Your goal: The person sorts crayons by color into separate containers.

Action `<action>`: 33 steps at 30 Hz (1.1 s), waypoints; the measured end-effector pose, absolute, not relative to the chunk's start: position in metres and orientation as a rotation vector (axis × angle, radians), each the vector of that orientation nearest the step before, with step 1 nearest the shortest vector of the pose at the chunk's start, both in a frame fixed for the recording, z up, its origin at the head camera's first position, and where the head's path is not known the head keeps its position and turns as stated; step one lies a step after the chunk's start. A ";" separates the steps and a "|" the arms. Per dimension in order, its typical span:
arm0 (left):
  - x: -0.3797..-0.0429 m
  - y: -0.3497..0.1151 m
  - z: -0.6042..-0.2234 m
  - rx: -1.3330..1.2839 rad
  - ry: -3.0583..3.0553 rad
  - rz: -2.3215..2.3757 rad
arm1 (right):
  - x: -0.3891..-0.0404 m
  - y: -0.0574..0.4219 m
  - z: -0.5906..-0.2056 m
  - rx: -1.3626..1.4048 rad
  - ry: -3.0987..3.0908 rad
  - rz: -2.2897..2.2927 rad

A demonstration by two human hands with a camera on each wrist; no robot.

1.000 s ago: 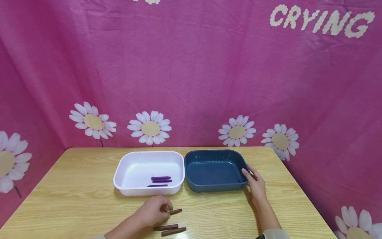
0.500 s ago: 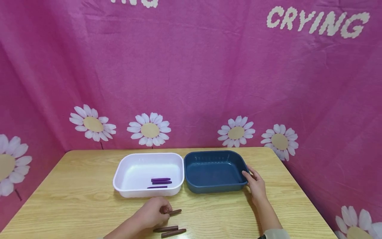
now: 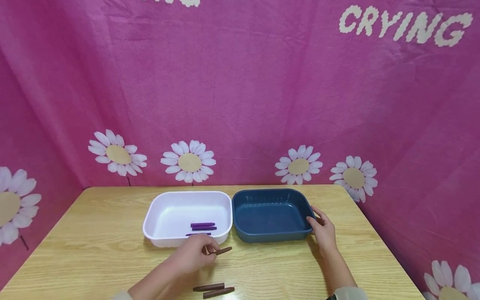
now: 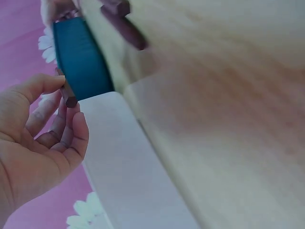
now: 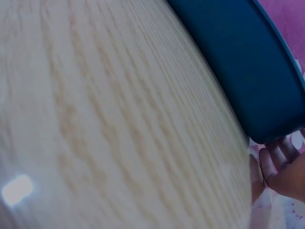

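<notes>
My left hand (image 3: 190, 255) pinches a brown crayon (image 3: 224, 251) between thumb and fingertips, just in front of the white plastic basin (image 3: 161, 241). In the left wrist view the crayon (image 4: 69, 96) shows a flat, angular end. Inside the white basin lie several purple crayons (image 3: 204, 228), the nearest partly hidden by the front rim. My right hand (image 3: 325, 234) grips the right end of the dark blue basin (image 3: 273, 237), thumb over the rim and fingers outside. The right wrist view has those fingers (image 5: 268, 164) at the basin's corner.
Two more brown crayons (image 3: 218, 293) lie side by side near the front of the wooden table (image 3: 285, 271). Both basins stand next to each other toward the back. A pink cloth with daisies (image 3: 240, 104) hangs behind and at the sides.
My left hand has lifted the brown crayon and moved it away from me, toward the white basin's front. The right hand keeps its hold on the blue basin.
</notes>
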State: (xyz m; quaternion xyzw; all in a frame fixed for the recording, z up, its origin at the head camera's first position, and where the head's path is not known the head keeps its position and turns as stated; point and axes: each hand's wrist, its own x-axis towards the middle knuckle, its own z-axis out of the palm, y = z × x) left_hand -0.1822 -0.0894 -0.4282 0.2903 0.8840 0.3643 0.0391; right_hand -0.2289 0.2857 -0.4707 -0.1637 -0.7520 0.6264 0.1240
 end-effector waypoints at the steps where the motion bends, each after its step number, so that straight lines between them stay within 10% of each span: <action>1: -0.183 -0.088 -0.425 0.894 2.723 1.112 | -0.229 0.286 -0.470 -0.478 -2.191 1.827; 33: -0.219 -0.034 -0.386 0.916 2.674 1.067 | -0.226 0.285 -0.471 -0.504 -2.184 1.863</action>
